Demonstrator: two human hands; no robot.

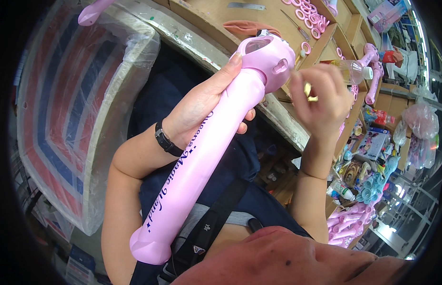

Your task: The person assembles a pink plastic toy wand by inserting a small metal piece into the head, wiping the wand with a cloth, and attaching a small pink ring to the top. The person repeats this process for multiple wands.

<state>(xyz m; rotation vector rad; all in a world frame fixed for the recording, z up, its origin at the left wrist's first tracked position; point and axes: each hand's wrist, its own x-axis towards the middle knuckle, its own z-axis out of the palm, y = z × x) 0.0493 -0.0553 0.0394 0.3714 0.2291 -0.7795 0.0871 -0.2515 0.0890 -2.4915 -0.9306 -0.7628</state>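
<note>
A long pink toy wand (197,161) lies slantwise in front of me, its rounded head at the upper end and dark lettering along the handle. My left hand (204,102), with a black watch on the wrist, is wrapped round the handle just below the head. That head has a round opening on top and a small slot in its side. My right hand (325,97) hovers just right of the head, blurred, with curled fingers. A small yellow piece (308,89) shows at those fingers; its kind is too unclear to tell.
On the wooden bench ahead are pink rings (315,20), a screwdriver (297,24), a metal strip (246,6) and an orange cloth (244,26). A plastic bottle (350,71) lies beyond my right hand. Pink parts (347,224) are heaped at right. A plastic-covered striped container (85,123) stands left.
</note>
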